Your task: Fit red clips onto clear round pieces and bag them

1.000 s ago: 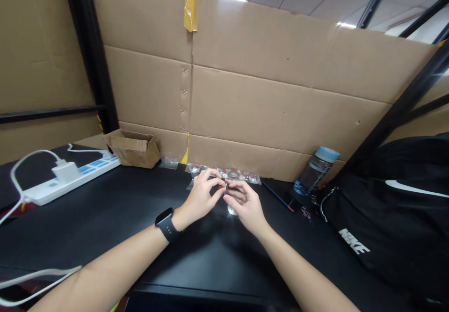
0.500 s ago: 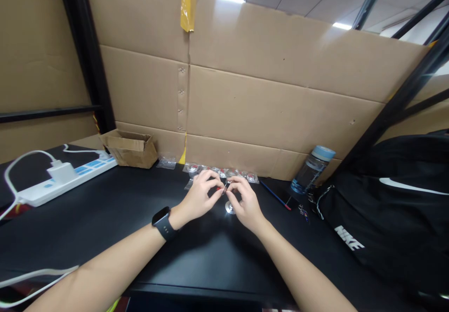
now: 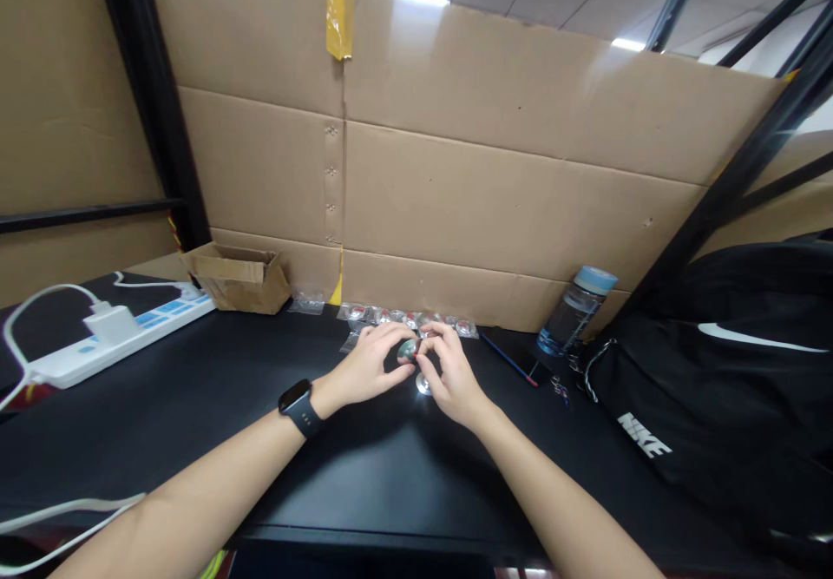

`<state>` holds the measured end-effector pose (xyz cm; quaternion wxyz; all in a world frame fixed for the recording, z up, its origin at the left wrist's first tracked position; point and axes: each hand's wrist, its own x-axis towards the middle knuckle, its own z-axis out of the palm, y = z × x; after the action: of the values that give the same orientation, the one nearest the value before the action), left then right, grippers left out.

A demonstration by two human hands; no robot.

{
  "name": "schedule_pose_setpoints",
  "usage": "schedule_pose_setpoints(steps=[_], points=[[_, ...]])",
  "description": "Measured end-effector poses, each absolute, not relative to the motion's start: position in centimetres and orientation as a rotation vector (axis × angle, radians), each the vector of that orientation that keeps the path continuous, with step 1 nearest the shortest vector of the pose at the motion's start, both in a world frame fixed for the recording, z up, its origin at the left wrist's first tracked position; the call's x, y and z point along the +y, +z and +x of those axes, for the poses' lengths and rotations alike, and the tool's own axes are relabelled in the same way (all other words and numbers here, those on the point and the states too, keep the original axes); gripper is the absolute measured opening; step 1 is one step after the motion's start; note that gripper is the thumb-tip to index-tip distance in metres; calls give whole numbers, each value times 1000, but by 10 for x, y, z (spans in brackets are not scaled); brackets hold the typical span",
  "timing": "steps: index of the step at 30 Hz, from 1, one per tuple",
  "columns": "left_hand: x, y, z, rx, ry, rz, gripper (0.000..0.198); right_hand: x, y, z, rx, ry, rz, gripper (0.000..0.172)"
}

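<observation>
Being handled above the table (image 3: 338, 483), a small disc (image 3: 407, 351) was held between both hands. Its edge appeared pinched by the narrowed fingers of the right hand (image 3: 457, 384); it was flanked by the curved fingers of the left hand (image 3: 372, 364), whose grip could not be told. The handling was judged unfinished: the disc was not yet set down, a shiny round piece (image 3: 423, 385) was seen apart beneath, and clear packets (image 3: 409, 318) were lined along the cardboard wall (image 3: 442, 206).

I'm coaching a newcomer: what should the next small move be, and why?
Perhaps close the left hand lightly on the round piece to steady it: that hand curves loosely around it, while the right hand is at its right edge.
</observation>
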<state>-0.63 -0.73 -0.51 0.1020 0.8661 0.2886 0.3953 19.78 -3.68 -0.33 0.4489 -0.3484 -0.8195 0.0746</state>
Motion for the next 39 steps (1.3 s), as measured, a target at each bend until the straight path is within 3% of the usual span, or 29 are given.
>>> schedule_pose_setpoints(steps=[3,7,14,18,23,32,39], points=[[-7,-7,-5,856,1272,2507,56,-38,-3,197,-2037,188,-865,5],[-7,-7,-4,902,1314,2591,34,-36,-4,199,-2037,170,-870,5],[-7,-9,-4,984,1142,2773,29,-34,-6,199,-2037,183,-890,5],[-8,-8,-4,988,1215,2737,31,-34,-8,199,-2030,203,-879,6],[-4,-10,-4,987,1255,2721,10,-32,-10,197,-2036,210,-890,5],[12,-12,-22,1092,1180,2789,13,-19,-22,221,-2389,206,-1068,17],[21,-16,-28,1255,1175,2755,14,-8,-30,224,-2471,324,-1086,12]])
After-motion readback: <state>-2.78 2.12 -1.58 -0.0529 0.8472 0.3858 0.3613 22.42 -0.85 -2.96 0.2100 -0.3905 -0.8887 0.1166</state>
